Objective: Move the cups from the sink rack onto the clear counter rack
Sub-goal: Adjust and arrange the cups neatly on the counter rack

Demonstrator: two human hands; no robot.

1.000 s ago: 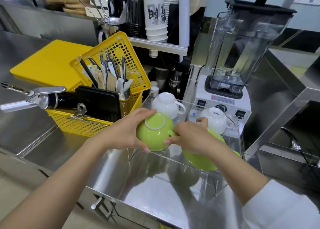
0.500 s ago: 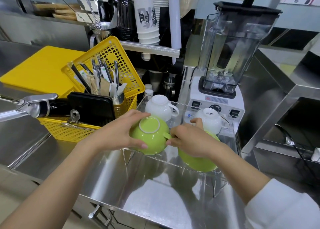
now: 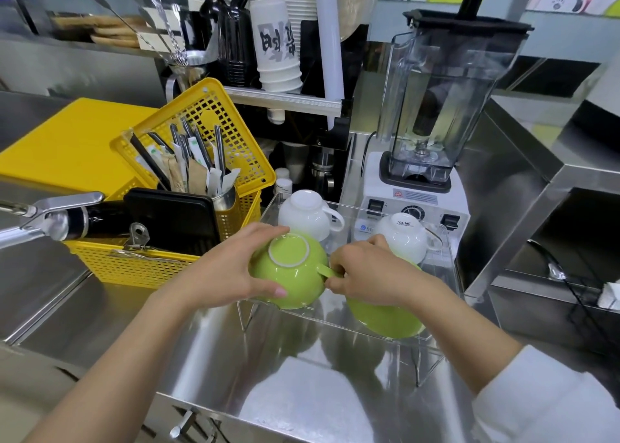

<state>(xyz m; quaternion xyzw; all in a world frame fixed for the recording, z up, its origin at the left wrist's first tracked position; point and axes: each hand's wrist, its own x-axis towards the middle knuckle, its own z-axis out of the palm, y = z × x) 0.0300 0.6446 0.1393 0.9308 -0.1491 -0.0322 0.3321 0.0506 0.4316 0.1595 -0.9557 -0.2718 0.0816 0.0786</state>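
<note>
**Green cup half-set on a crowded clear rack**

The left hand (image 3: 231, 275) cups the bowl of an upside-down green cup (image 3: 290, 275), thumb and fingers wrapped round its sides; that grip is grasping the cup. The right hand (image 3: 372, 275) pinches the cup's handle, so both hands are clenched on the same cup. The cup sits at the front left corner of the clear rack (image 3: 448, 275) on the steel bench (image 3: 208, 358); whether its rim rests fully on the rack floor, I cannot tell.

Risks, as I judge them:

- The cup overhangs the rack's front edge. Let go too early, and it may tip off onto the bench.
- A second green cup (image 3: 385, 322) lies under the right wrist, touching or nearly so. A twist of the handle could knock the two together and chip the glaze.
- Two white cups (image 3: 307, 212) stand just behind; pushing the green cup back could shove them.
- The rack is light plastic on thin legs and may slide under a sideways push.
</note>
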